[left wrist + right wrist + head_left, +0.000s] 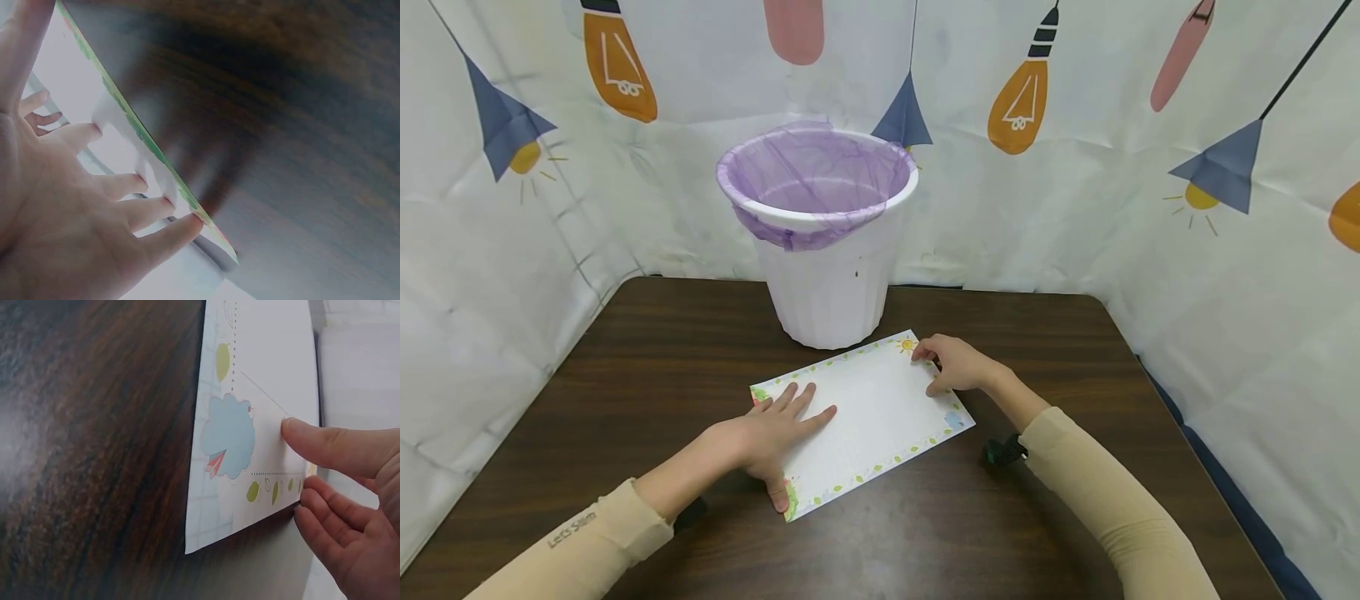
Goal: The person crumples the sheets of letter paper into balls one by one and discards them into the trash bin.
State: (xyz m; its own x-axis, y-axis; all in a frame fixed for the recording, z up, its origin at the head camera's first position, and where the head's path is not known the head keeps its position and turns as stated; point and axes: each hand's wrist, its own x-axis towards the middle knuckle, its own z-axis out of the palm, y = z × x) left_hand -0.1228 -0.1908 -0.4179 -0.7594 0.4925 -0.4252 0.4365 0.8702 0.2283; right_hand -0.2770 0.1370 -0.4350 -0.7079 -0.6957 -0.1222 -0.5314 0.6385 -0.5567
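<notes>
White paper sheet with a leafy border (pixel 872 425) is lying right between both hands, so neither's nearer; its long axis is running left hand to right, right end angling farther out. Left hand (pixel 769 440) is resting splayed on its end, gripping nothing. Right hand (pixel 957 364) is touching the other, fingers bending; can't tell if it's pinching. White bin (pixel 827 292) is standing just beyond.

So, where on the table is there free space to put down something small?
The table is bare left of the bin, beyond the left hand; right of the bin, beyond the right hand; and in front of the sheet, between the sleeves. Crowded: the middle, where bin, sheet and hands lie close together.
</notes>
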